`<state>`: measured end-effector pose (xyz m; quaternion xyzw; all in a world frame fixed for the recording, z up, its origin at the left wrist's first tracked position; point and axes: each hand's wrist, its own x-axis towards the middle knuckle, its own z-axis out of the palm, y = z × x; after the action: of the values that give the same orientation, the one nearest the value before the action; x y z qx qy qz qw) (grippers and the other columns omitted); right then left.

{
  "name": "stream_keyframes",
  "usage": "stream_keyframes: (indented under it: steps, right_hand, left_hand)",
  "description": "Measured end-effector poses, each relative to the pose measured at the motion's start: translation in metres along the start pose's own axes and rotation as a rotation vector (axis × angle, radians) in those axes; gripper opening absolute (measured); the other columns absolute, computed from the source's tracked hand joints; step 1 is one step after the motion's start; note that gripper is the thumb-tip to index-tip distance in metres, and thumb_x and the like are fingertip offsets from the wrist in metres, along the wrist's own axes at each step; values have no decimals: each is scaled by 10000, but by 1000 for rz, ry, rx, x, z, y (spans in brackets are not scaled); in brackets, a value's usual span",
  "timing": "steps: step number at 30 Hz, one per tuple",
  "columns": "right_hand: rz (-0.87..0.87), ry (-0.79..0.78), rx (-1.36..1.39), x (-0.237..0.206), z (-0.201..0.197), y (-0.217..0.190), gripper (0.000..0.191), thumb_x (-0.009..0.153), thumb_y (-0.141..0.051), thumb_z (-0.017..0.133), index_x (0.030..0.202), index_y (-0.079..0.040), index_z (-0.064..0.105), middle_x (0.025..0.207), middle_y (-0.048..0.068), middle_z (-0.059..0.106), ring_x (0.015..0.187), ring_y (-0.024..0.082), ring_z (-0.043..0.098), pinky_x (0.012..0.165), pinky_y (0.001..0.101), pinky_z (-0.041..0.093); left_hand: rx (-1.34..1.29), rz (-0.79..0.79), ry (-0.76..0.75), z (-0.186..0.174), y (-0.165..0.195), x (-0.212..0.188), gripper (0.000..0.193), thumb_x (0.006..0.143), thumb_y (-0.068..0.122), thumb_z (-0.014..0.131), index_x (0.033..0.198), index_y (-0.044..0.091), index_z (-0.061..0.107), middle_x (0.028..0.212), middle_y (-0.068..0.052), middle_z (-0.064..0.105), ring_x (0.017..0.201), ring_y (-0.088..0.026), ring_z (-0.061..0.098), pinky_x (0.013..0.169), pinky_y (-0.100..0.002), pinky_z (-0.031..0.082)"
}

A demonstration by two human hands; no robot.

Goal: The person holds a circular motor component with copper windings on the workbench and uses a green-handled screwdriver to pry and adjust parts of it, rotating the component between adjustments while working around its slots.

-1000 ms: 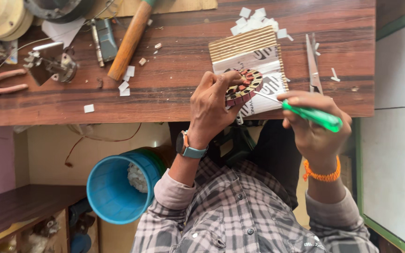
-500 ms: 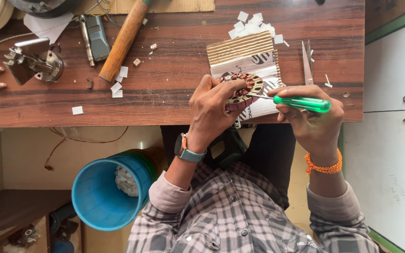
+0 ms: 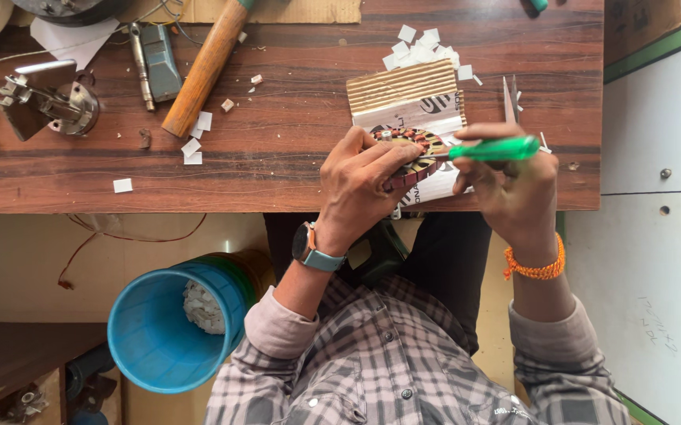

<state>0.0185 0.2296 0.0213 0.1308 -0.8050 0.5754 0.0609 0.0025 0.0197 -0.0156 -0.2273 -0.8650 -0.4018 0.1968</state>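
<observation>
The right hand (image 3: pixel 514 185), gripping the green tool (image 3: pixel 492 149), had levelled it toward the stator (image 3: pixel 411 157) clamped in the left hand (image 3: pixel 360 185), probably working its windings.

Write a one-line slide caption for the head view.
Left hand steadies a copper-wound stator on cardboard while right hand works it with a green-handled tool.

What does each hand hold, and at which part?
Left hand: round wound coil part, by its rim. Right hand: green-handled tool, by the handle.

left hand (image 3: pixel 360 185) hides half the wound stator (image 3: pixel 413 153); green tool's (image 3: pixel 494 149) tip unseen.
</observation>
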Motion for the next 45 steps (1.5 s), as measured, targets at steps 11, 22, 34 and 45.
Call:
stream_keyframes:
  steps: [11,22,34,45]
  right_hand:
    - [-37,-68,-120,2,4,-16,156,993,29,719,1141,23,671,972,95,745,791,134,751,670,242,627]
    - [-107,67,-68,-23,6,-29,203,1016,-48,745,1182,35,663,1072,106,759,802,105,742,693,206,631]
    - [-213,9,-339,-11,24,-30,244,955,-53,796,1176,-13,704,1073,126,753,939,175,757,775,285,620]
    - [-198,39,-354,-13,19,-30,202,991,-44,783,1176,-20,708,1070,111,756,926,161,739,792,279,589]
  left_hand:
    - [25,-9,15,2,0,0,377,765,289,901,1106,230,753,1026,107,753,808,-158,547,744,-287,509]
    - [33,-11,36,5,0,-1,389,724,304,898,1071,229,738,969,102,746,812,-156,556,734,-294,509]
    - [7,-45,26,6,0,-1,370,744,311,894,1053,231,707,879,96,728,817,-162,577,733,-316,513]
    - [11,-3,41,8,-4,-3,379,752,320,881,1079,233,712,988,96,739,829,-163,564,747,-313,521]
